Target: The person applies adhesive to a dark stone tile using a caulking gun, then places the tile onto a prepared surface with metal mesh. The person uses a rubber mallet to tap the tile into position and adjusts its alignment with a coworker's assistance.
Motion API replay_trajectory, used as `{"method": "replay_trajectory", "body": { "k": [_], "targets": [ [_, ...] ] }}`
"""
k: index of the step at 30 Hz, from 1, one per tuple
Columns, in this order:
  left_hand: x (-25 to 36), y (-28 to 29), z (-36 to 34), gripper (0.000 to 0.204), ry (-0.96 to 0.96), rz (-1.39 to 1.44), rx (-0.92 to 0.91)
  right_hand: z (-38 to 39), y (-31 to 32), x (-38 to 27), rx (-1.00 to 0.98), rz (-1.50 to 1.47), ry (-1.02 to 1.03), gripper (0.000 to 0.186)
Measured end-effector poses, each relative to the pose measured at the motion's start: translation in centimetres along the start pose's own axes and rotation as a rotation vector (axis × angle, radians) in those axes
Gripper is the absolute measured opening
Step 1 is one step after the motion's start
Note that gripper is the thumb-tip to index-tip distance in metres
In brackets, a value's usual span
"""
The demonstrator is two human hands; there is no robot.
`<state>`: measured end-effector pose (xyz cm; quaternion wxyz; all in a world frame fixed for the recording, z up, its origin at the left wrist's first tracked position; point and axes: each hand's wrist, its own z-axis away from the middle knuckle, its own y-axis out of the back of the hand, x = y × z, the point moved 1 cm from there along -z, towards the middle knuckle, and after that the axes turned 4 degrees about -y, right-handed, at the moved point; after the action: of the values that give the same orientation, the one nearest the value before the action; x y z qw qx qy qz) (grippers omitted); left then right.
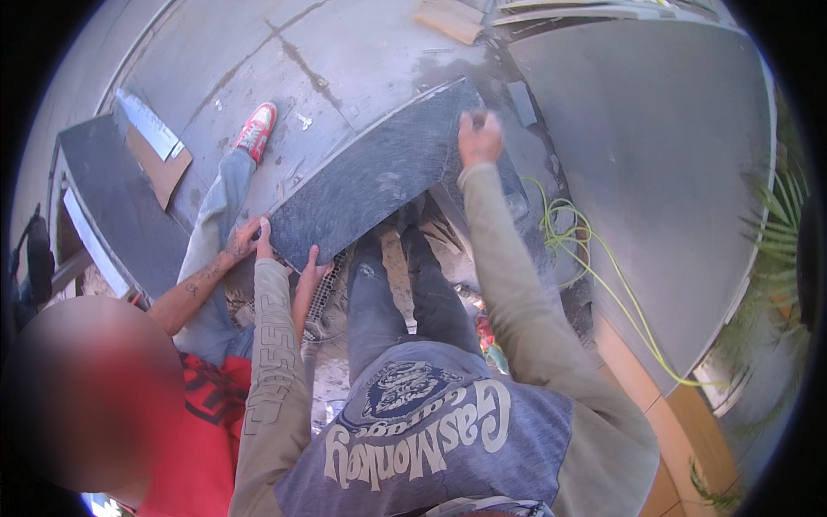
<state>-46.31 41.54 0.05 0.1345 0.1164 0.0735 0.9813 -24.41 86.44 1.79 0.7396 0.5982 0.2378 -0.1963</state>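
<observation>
A long dark stone slab (370, 164) with a pale, dusty, swirled surface lies slanted before me, its right end farther away. My left hand (264, 234) grips its left end, fingers mostly hidden. Over the right end, my right hand (480, 138) is closed like a fist and blurred by motion; anything inside it is hidden. A co-worker in red (202, 431) leans in from the left. One co-worker's hand (245, 239) is at the slab's left end beside mine, and the other hand (315, 269) holds its near corner.
A large dark slab (646, 155) stands at right, with a yellow-green cord (594, 237) beside it. Another dark slab (116, 194) with cardboard (158, 164) on it is at left. The co-worker's sneaker (256, 132) rests on grey paving; boards (450, 19) lie beyond.
</observation>
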Motion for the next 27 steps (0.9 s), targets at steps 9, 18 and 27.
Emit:
{"method": "replay_trajectory", "body": {
  "k": [9, 18, 27],
  "targets": [
    [4.5, -8.0, -0.2, 0.104, -0.160, 0.006, -0.092, -8.9, -5.6, -2.1, -0.428, 0.401, -0.141, 0.075],
    [9.7, -14.9, -0.6, 0.105, -0.264, -0.128, -0.078, -8.6, -5.1, -3.0, -0.520, 0.357, -0.265, 0.066],
    [15.4, -21.5, 0.3, 0.106, -0.389, -0.281, -0.046, -8.4, -3.6, -4.1, -0.530, 0.306, -0.296, 0.061]
  ]
}}
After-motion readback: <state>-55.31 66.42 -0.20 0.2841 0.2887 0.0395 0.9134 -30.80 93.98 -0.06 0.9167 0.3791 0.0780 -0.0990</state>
